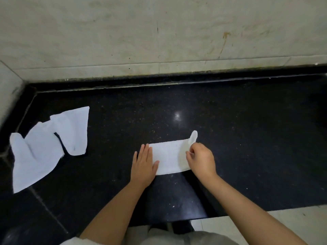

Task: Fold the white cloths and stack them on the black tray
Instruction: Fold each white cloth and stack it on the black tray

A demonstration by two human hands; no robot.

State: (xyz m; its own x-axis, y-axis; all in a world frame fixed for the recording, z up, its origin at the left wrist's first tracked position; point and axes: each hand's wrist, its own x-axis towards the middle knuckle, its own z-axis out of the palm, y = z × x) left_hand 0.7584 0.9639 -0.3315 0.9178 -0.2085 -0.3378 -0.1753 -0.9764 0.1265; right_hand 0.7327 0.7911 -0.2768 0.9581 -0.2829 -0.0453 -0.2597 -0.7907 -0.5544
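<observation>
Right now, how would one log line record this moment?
step: folding | left hand flat on cloth | right hand pinches its end | unfolded cloths left | tray: unseen

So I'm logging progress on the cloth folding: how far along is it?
Early. Done: nothing stacked, and no tray shows in view. In hand: one cloth lies as a narrow strip; the left hand presses one end flat while the right hand pinches the other end, lifting it. Left: loose cloths lie unfolded to the left.

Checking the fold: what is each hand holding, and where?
Right hand pinches the folded cloth at its right end; left hand only presses flat on its left end.
</observation>
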